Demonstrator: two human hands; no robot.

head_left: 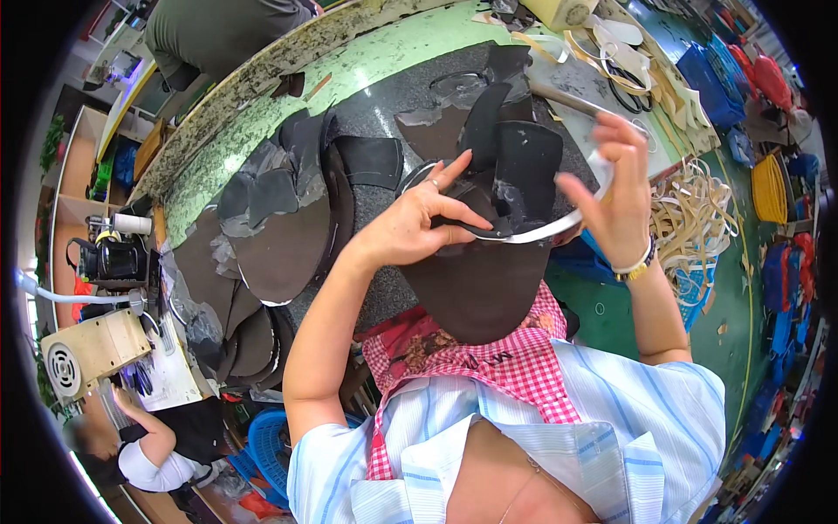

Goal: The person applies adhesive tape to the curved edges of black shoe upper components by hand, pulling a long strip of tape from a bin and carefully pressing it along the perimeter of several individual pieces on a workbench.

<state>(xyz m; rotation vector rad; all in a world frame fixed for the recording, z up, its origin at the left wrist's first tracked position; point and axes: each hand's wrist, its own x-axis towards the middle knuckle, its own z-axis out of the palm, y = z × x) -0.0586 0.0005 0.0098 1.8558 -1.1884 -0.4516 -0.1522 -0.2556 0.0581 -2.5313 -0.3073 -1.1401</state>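
My left hand [417,225] pinches one end of a narrow white strip [552,229] against a dark brown, rounded leather-like piece [489,284]. The fingers are bent, and a ring shows on one. My right hand [615,196], with a beaded bracelet at the wrist, holds the strip's other end and pulls it up and to the right. The strip curves between both hands over the top of the brown piece. A black cut piece [524,166] stands just behind the hands.
Stacks of dark cut pieces [279,227] cover the grey mat on a green worktable [262,109]. Loose cream strips [694,218] pile up at the right. Blue crates [711,83] stand beyond. A machine [113,258] and another seated person [148,445] are at the left.
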